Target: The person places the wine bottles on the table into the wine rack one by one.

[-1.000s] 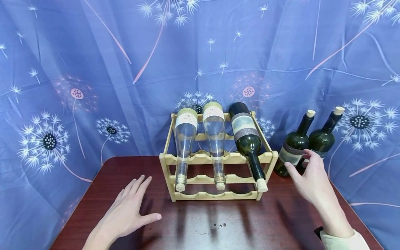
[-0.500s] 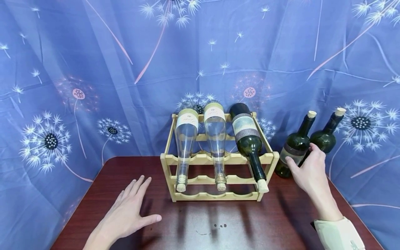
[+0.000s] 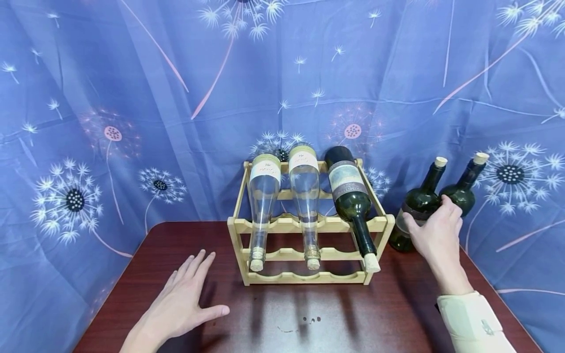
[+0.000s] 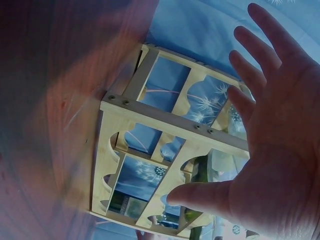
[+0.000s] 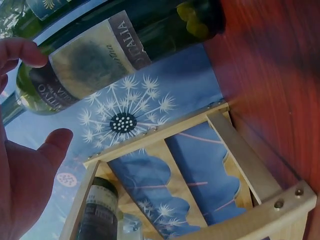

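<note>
My right hand (image 3: 437, 240) reaches to a dark green wine bottle (image 3: 421, 198) that stands corked on the table, right of the rack. In the right wrist view a fingertip (image 5: 32, 52) lies at the shoulder of that bottle, by its label, while the thumb (image 5: 57, 145) stays apart from the glass. A second green wine bottle (image 3: 461, 196) stands behind it, partly hidden. My left hand (image 3: 178, 299) is held over the left part of the table with spread fingers and holds nothing. In the left wrist view the wooden wine rack (image 4: 165, 117) shows beyond the fingers.
On the rack's top tier lie two clear bottles (image 3: 265, 189) and one green wine bottle (image 3: 353, 203), corks toward me. The rack stands on the dark red table (image 3: 229, 338). A blue dandelion-print cloth (image 3: 132, 98) hangs close behind and at both sides.
My right hand has moved in closer to the front green bottle, its fingers passing between the two standing bottles. The left hand has hardly moved.
</note>
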Action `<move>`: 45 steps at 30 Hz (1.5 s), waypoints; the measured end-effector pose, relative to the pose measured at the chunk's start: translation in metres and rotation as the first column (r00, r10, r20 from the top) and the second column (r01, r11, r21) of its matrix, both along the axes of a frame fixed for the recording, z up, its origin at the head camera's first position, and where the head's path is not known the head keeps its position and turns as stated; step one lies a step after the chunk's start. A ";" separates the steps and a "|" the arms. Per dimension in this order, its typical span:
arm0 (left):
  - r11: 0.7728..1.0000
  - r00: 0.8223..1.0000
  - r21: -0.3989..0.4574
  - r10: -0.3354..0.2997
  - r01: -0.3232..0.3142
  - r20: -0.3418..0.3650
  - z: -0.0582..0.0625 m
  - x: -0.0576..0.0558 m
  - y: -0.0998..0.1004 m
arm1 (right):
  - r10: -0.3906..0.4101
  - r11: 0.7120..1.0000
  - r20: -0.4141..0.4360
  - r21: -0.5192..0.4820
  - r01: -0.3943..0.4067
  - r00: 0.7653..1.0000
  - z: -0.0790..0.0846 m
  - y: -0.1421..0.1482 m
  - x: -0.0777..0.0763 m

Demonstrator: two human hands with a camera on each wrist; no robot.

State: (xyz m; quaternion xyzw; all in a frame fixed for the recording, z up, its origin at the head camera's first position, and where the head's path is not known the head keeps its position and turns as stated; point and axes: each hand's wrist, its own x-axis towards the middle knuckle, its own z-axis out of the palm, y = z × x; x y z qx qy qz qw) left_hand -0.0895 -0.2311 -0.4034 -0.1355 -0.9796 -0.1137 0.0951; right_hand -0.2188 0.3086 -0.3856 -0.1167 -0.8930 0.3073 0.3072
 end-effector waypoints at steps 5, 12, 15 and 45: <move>1.000 1.000 -0.012 0.006 -0.006 0.007 -0.001 0.001 0.000 | -0.018 1.000 0.021 0.022 0.017 1.000 0.000 0.002 -0.008; 1.000 1.000 -0.019 0.010 -0.009 0.010 -0.001 0.001 0.000 | -0.038 0.997 0.035 0.066 0.035 0.999 -0.001 0.005 -0.018; 1.000 1.000 -0.019 0.010 -0.010 0.013 -0.001 0.002 0.000 | -0.039 0.996 0.035 0.086 0.036 0.999 0.000 0.007 -0.021; 0.999 0.999 -0.028 0.023 -0.022 0.027 -0.004 0.000 -0.002 | -0.024 0.994 0.110 0.111 0.012 0.994 0.007 0.015 -0.019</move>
